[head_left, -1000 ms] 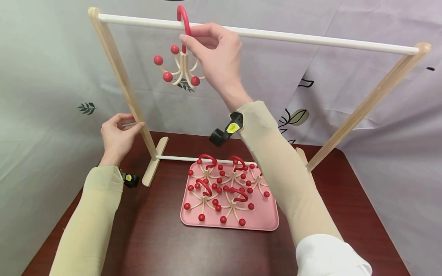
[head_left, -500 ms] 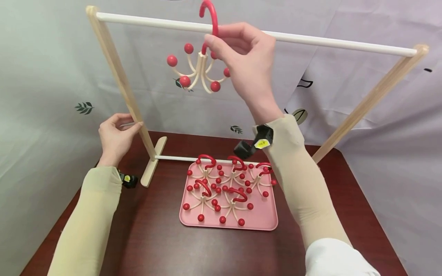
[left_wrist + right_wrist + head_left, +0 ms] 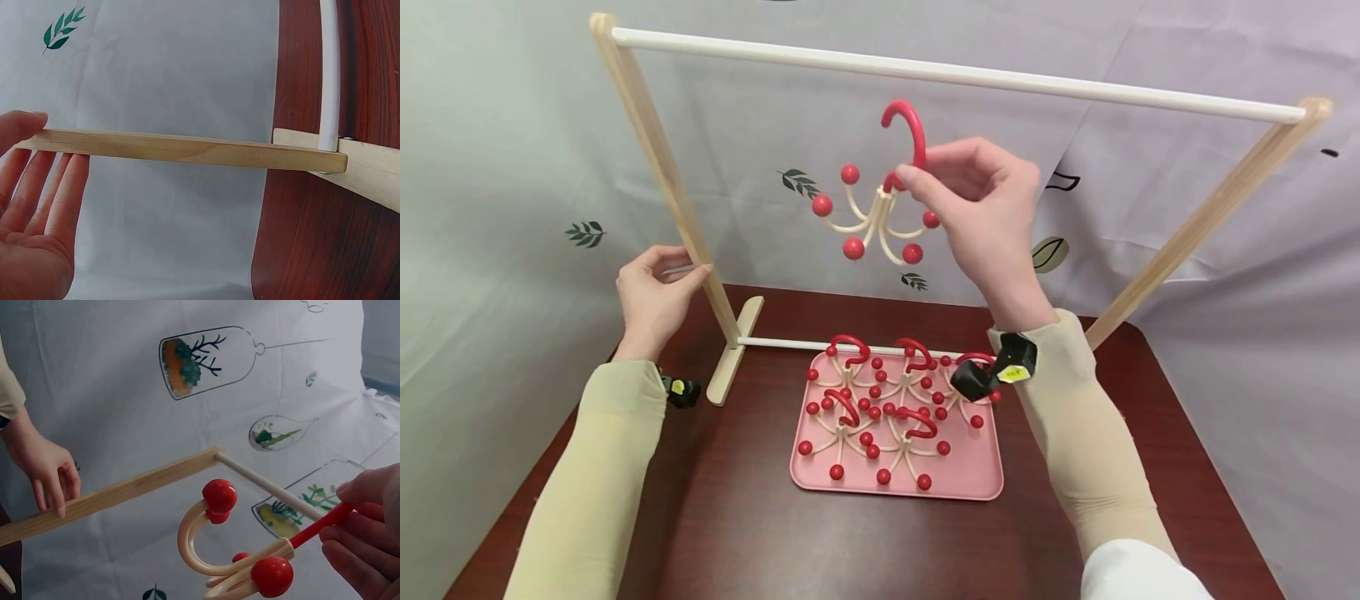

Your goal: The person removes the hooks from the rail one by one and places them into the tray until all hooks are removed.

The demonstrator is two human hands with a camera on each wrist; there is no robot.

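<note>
My right hand [image 3: 988, 221] pinches the red hook of a multi-arm hanger [image 3: 880, 218] between thumb and fingers. Its cream arms curve outward, each tipped with a red ball. In the head view the hook shows below the white top rod [image 3: 955, 75] of a wooden stand. The right wrist view shows the hanger [image 3: 282, 550] close up, my thumb on the red stem. My left hand [image 3: 655, 300] grips the stand's left post [image 3: 658, 158]. In the left wrist view the thumb lies on one side of the post [image 3: 187, 149], fingers against the other.
A pink tray [image 3: 973, 475] on the dark red wooden table [image 3: 760, 533] bears several similar hangers. Behind it runs the stand's lower white rod [image 3: 790, 343]. The right post [image 3: 1195, 225] rises at the right. A patterned cloth [image 3: 737, 208] hangs behind.
My right hand has carried the hanger rightward, then downward; its hook has dropped from around the top rod's level to below it in view. My left hand stays on the post.
</note>
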